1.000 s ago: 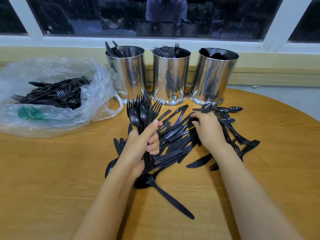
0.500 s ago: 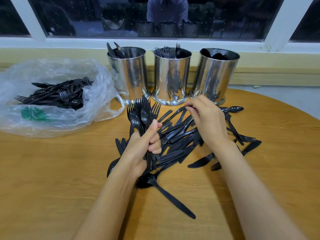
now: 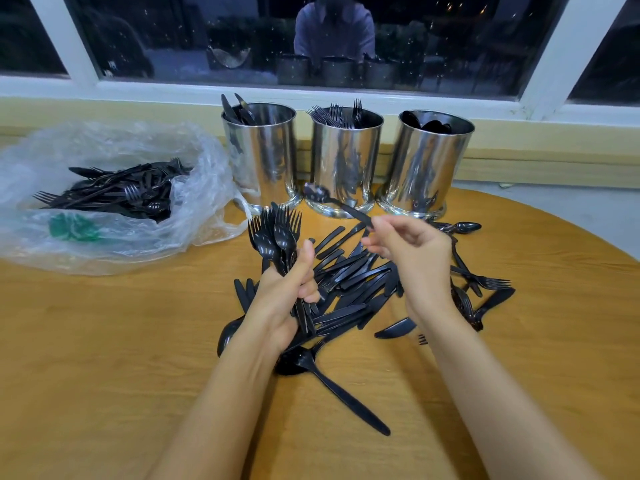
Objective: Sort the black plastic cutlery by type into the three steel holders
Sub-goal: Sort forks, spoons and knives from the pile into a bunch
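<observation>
While cutlery [image 3: 356, 271] litters the wooden table [image 3: 104, 341] (round), dark window [image 3: 173, 39] behind.

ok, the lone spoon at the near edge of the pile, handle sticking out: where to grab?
Pinch the near spoon across its handle, on the free half lying flat on bare table, coming from above on the near-right side. Its bowl end is hemmed in by the pile and the left hand wrist.
</observation>
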Motion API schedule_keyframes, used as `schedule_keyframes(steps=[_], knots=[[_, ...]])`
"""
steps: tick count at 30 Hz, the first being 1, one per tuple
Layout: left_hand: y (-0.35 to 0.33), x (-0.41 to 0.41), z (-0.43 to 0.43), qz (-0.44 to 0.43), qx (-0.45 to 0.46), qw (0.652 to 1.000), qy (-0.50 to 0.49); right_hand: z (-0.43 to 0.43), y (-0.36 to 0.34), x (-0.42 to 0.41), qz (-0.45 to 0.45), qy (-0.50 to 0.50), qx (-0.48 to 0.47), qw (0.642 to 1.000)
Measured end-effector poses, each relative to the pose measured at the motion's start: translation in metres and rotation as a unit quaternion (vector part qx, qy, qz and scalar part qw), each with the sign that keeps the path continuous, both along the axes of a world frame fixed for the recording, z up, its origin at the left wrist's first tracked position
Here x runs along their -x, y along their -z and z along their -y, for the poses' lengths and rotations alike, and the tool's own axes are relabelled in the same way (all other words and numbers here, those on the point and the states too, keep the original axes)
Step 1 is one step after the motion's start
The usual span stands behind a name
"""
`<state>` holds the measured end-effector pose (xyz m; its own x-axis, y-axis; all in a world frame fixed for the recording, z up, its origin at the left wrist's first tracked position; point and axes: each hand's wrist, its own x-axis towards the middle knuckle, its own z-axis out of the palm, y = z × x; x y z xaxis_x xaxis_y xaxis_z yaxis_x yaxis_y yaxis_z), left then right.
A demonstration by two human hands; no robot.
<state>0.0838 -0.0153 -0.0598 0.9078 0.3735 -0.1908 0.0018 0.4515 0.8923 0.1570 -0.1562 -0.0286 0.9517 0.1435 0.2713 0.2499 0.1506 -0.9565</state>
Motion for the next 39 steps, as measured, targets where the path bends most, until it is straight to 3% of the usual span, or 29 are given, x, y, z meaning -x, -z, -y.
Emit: schedule_keyframes(steps=[4, 6, 8, 10, 12, 14, 16, 19, 21, 24, 28, 30, 34, 39], knots=[[0.002, -0.002, 0.001, 0.007, 0.01, 1.0, -0.014, -0.004, 0.01, 0.017, -0.004, -0.018, 0.03, 0.999], [0.001, -0.002, 0.0, 0.011, 0.018, 0.999, -0.028, -0.008, 0.015, 0.024, 0.107, -0.021, 0.104, 0.989], [0.0, -0.001, -0.004, 0.014, 0.028, 0.999, -0.043, -0.012, 0.023, 0.029, 0.291, -0.044, 0.201, 0.934], [0.001, -0.001, -0.009, 0.006, 0.028, 0.997, -0.075, -0.014, 0.032, 0.029, 0.419, -0.091, 0.264, 0.864], [0.002, -0.001, -0.012, 0.01, 0.014, 0.995, -0.102, -0.014, 0.039, 0.027, 0.486, -0.116, 0.301, 0.812], [0.004, -0.003, -0.014, 0.013, -0.017, 0.992, -0.123, -0.011, 0.041, 0.024, 0.523, -0.113, 0.31, 0.786], [0.004, -0.003, -0.014, -0.017, -0.051, 0.991, -0.124, -0.008, 0.036, 0.024, 0.504, -0.092, 0.272, 0.814], [0.006, -0.004, -0.011, -0.047, -0.104, 0.989, -0.093, -0.014, 0.011, 0.025, 0.371, -0.043, 0.202, 0.905], [0.003, -0.003, -0.003, -0.056, -0.131, 0.987, -0.075, -0.025, -0.007, 0.028, 0.247, -0.026, 0.256, 0.934], [-0.003, 0.0, 0.009, -0.07, -0.172, 0.982, -0.044, -0.042, -0.019, 0.032, 0.126, -0.064, 0.392, 0.909], [-0.005, 0.001, 0.012, -0.046, -0.181, 0.981, -0.059, -0.054, -0.019, 0.032, 0.139, -0.073, 0.48, 0.863], [-0.004, 0.001, 0.01, -0.048, -0.19, 0.979, -0.055, -0.055, -0.017, 0.03, 0.145, -0.042, 0.477, 0.866], [-0.002, 0.001, 0.01, -0.033, -0.178, 0.983, -0.043, -0.054, -0.014, 0.033, 0.137, -0.042, 0.405, 0.903], [-0.003, 0.002, 0.014, -0.025, -0.174, 0.984, -0.026, -0.058, -0.013, 0.036, 0.181, -0.027, 0.416, 0.891]])
